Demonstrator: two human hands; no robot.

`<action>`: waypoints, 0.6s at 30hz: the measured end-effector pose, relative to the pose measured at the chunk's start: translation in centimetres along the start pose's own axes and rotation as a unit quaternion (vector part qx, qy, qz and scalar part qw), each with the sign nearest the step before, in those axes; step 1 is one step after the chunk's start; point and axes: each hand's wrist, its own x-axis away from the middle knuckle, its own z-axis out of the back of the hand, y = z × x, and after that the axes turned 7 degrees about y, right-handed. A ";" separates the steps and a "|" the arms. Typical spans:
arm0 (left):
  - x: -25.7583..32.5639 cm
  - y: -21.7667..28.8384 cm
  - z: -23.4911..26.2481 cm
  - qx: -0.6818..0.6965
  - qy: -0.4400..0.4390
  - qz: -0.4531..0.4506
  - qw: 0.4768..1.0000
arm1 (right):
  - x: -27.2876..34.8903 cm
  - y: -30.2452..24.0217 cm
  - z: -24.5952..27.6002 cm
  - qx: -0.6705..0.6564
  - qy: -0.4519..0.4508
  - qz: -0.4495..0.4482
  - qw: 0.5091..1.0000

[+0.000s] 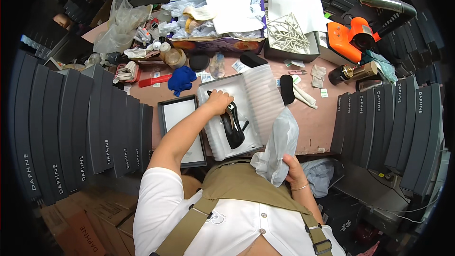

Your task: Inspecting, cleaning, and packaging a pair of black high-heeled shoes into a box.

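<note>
A shoebox (211, 83) lined with white foam sheet sits in front of me on the table. Inside it lies a glossy black high-heeled shoe (233, 130), toe toward me, its slim heel pointing right. My left hand (220, 102) is closed around the shoe's far end. Over the box's near right corner, my right hand (295, 171) grips a bundle of thin white wrapping paper (281, 140); what is inside the paper is hidden. The foam sheet (259, 95) folds out over the box's right side. Left of the box rests its grey lid (193, 163), white inside.
Stacked dark shoeboxes (47, 123) wall the left side, others (398, 128) the right. Along the back are a carton of crumpled paper (218, 45), a box of white sticks (290, 33) and an orange tool (345, 40). A blue cloth (181, 80) lies beyond the lid.
</note>
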 end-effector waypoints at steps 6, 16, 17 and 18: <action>3.8 -1.0 8.0 0.090 0.104 -0.033 0.990 | 0.9 -3.7 -0.8 0.072 -0.015 0.108 0.991; 20.8 -5.0 9.0 0.611 0.410 0.273 0.620 | -15.1 2.6 -7.0 0.522 -0.153 0.091 0.834; 21.2 -4.5 7.8 0.605 0.407 0.283 0.622 | -16.7 5.2 -6.0 0.655 -0.123 0.148 0.730; 21.7 -4.2 6.7 0.542 0.392 0.319 0.671 | -17.5 6.8 -5.9 0.766 -0.090 0.206 0.602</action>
